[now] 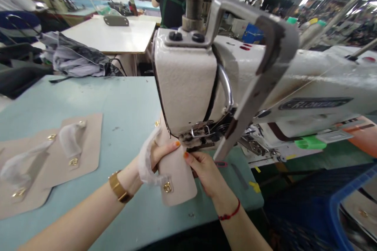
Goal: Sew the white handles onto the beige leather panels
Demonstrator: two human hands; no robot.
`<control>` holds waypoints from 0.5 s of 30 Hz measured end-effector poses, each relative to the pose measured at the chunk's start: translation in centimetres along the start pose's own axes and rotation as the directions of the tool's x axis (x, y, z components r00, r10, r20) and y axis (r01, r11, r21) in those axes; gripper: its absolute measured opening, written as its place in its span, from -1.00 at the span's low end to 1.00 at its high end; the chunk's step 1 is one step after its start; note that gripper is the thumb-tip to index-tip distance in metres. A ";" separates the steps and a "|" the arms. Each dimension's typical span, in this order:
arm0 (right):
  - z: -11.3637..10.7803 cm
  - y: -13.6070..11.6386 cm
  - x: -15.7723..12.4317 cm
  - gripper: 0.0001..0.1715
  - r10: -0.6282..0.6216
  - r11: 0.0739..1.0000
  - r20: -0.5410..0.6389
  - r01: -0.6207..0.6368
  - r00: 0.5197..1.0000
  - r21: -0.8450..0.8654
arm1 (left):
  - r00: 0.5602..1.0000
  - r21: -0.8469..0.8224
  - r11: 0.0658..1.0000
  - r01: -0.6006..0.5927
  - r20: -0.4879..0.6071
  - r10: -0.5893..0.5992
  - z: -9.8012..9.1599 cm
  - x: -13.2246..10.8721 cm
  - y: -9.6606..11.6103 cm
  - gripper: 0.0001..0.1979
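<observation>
— What are the two hands doing, nearest the camera?

— Both forearms reach up from the lower edge and meet at a beige leather panel (178,174). The left hand (154,157), with a gold bracelet (118,187) on its wrist, is curled around the panel's left edge, thumb laid across the front. The right hand (206,170), with a red cord bracelet (229,214) on its wrist, grips the right edge, thumb pressed on the face and fingers folded behind.

— And where does the panel sit?

— On the pale blue table (123,106), its upper end tucked under the head of the sewing machine (188,82), at the presser foot (198,137). A gold ring fitting (167,187) shows near its lower end, with white wrapping (146,164) trailing over the left hand.

— Anything to the side?

— To the left lie more beige panels (88,145), overlapping, each with gold fittings and white wrapping. At the lower right is a blue crate (341,211).

— Farther back?

— A heap of grey fabric (73,60) at the table's far edge, then a white table (112,35), and beyond it a person in a dark top (171,2) with their back turned.
</observation>
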State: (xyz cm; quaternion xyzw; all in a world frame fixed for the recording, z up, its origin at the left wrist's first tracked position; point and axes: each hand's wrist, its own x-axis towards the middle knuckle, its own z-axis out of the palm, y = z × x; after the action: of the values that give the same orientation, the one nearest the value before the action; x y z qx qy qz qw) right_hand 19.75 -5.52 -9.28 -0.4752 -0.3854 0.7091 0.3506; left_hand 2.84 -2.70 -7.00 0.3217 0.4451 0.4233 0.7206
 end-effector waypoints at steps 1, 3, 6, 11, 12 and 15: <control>0.1 0.0 0.0 -0.43 -0.013 1.000 -0.009 0.013 1.000 -0.010 | 0.999 0.010 1.000 0.028 0.021 -0.029 -0.1 0.1 0.1 -0.63; 0.4 -0.2 -0.2 -0.44 -0.080 0.993 -0.026 0.078 0.996 -0.085 | 0.994 0.034 0.995 0.094 0.044 -0.095 -0.4 0.4 0.4 -0.64; 0.9 -0.7 -0.7 -0.47 -0.191 0.954 -0.026 0.180 0.981 -0.238 | 0.990 0.056 0.989 0.135 0.043 -0.138 -0.8 0.8 0.8 -0.63; 1.1 -1.1 -1.2 -0.54 -0.227 0.913 -0.044 0.197 0.973 -0.356 | 0.992 0.089 0.989 0.117 0.025 -0.120 -0.9 0.7 0.9 -0.60; 1.1 -1.0 -1.2 -0.54 -0.230 0.911 -0.048 0.198 0.972 -0.361 | 0.993 0.097 0.988 0.120 0.012 -0.121 -0.9 0.7 0.8 -0.60; 1.1 -0.8 -1.1 -0.56 -0.249 0.904 -0.060 0.209 0.967 -0.374 | 0.993 0.086 0.989 0.122 -0.013 -0.121 -1.0 0.8 0.6 -0.57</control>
State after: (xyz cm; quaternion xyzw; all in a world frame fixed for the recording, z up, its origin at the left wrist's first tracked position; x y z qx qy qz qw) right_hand 19.12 -6.33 -7.83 -0.5202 -0.5442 0.5528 0.3572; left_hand 1.94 -1.66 -7.17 0.3231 0.4846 0.3601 0.7287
